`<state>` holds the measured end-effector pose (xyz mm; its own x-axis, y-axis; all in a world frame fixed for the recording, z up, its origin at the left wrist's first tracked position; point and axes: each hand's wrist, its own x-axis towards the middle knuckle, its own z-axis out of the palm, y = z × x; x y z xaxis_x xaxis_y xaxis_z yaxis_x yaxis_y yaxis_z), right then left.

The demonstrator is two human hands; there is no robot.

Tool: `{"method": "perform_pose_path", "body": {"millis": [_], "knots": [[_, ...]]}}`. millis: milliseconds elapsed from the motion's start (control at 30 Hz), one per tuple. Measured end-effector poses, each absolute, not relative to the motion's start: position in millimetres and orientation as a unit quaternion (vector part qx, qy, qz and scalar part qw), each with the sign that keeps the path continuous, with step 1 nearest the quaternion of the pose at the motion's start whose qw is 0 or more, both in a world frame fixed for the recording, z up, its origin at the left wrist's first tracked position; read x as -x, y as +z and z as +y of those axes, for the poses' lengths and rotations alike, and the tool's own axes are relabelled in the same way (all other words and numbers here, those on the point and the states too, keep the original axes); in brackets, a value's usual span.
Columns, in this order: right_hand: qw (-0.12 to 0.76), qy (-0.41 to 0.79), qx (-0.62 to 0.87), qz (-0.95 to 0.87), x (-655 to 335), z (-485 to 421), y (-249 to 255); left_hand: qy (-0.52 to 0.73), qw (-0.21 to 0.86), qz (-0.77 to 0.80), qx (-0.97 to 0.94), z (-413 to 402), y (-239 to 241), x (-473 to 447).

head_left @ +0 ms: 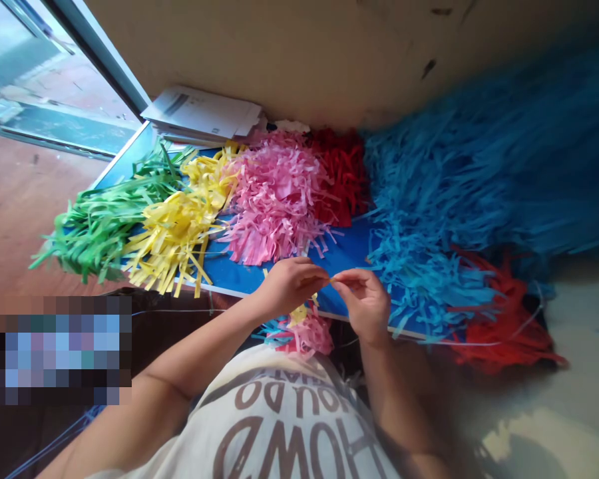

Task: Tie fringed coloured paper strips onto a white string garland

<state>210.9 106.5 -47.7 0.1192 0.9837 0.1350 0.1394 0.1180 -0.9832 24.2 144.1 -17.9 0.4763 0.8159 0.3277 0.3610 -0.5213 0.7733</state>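
Over the table point(239, 274), left hand point(292, 286) meets right hand point(367, 303)!
Your fingers point(315, 273) pinch a small yellowish bit point(331, 280) between them.

Blue table point(347, 256), green fringe point(114, 216), yellow fringe point(177, 213), pink fringe point(277, 193) (shaggy), stacked papers point(207, 113)

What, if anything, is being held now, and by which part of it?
Left grip and right grip seem to pinch a small yellowish piece; by which part cannot be told.
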Motion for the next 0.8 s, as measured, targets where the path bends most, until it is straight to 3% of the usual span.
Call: {"method": "perform_pose_path", "body": {"millis": [167, 433, 600, 800], "knots": [[0.516, 0.395, 0.547, -0.528, -212, 103, -49, 0.317, 0.300, 0.365, -0.822, 139, -13, -25], [0.514, 0.479, 0.497, -0.509, -217, 102, -45, 0.348, 0.412, 0.349, -0.767, 134, -14, -25], [0.505, 0.413, 0.538, -0.533, -219, 100, -43, 0.330, 0.293, 0.344, -0.829, 140, -8, -27], [0.533, 0.347, 0.538, -0.553, -220, 93, -40, 0.380, 0.265, 0.321, -0.826, 143, -13, -31]]}}
